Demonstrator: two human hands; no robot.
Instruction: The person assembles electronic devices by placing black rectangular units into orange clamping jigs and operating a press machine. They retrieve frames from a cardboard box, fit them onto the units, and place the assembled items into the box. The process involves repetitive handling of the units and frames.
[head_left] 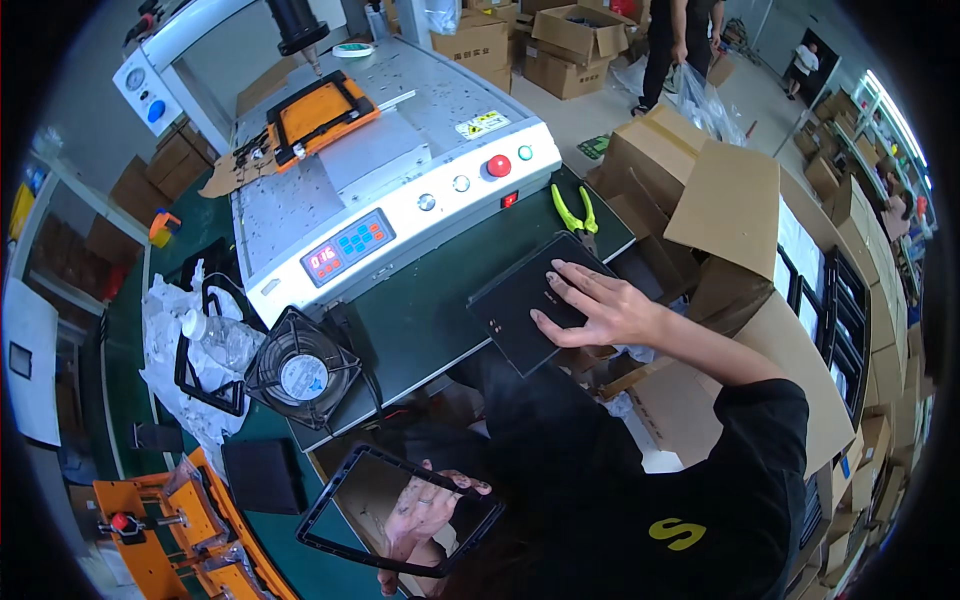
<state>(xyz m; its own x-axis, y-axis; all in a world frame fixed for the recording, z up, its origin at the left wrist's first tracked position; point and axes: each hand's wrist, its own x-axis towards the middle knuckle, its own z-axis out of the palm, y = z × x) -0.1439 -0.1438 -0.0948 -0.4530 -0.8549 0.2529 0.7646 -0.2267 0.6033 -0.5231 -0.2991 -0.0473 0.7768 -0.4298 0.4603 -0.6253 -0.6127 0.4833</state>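
My left hand (425,508) holds a thin black rectangular frame (340,548) tilted low in front of me. Its fingers show through the frame's opening, and its fingertips reach the far rim. My right hand (600,308) lies with fingers spread on top of a flat black panel (525,325), which rests at the green table's near edge and partly overhangs it. Just behind the panel, yellow-green pliers (574,212) lie beside the press machine's white front.
The press (450,190) carries an orange fixture (318,118). A black fan (303,375) and a clear bottle (222,340) stand left. Orange fixtures (205,520) sit lower left. An open carton (725,205) with black frames is right. Someone in dark clothes (672,50) stands behind.
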